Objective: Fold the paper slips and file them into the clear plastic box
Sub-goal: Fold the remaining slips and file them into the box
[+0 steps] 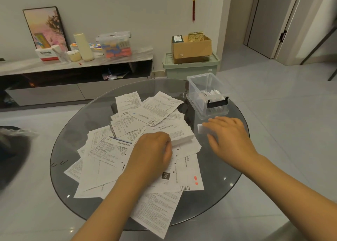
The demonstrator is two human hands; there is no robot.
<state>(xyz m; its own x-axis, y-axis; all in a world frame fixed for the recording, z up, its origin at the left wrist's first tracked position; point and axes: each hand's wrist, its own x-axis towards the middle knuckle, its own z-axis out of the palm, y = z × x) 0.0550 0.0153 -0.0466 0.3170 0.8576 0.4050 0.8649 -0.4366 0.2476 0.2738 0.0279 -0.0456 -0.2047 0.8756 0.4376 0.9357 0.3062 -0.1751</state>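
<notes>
Logging: my right hand (228,136), fingers spread, presses folded slip (202,129) flat beside clear plastic box (207,93), prob. creasing pre-filing; left hand (155,149), fingers curled, pins unfolded slips (109,149).

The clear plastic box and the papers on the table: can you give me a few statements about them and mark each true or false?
1. The clear plastic box already holds some folded slips. True.
2. The box has a lid on. False: it is open at the top.
3. The right hand lies on a small folded slip near the box. True.
4. The loose papers are stacked in one neat pile. False: they lie scattered and overlapping.
5. The left hand rests on bare glass. False: it is on the papers.
</notes>
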